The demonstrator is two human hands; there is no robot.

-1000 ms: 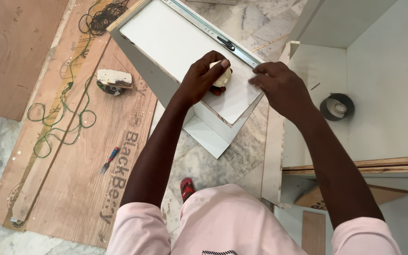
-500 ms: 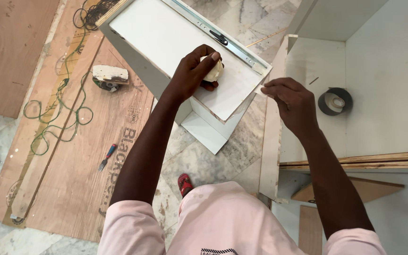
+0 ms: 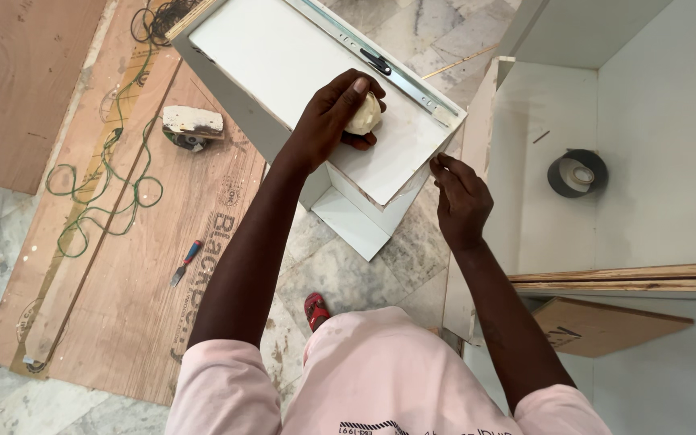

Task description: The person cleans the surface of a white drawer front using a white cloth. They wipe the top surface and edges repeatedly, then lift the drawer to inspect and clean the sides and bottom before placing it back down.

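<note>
Cream cloth wad (image 3: 364, 115) – pressed on white drawer box (image 3: 283, 64) – box tilted.

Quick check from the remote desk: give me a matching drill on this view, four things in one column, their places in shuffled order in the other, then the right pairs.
Things:
1. cream-coloured wad
2. roll of tape
3. screwdriver
4. metal slide rail

Places:
A. lying on the brown plywood sheet on the floor
B. fixed along the far edge of the white drawer panel
C. pressed to the panel under the left hand
D. inside the white cabinet, beyond the right hand

Pairs: 1-C, 2-D, 3-A, 4-B
</note>
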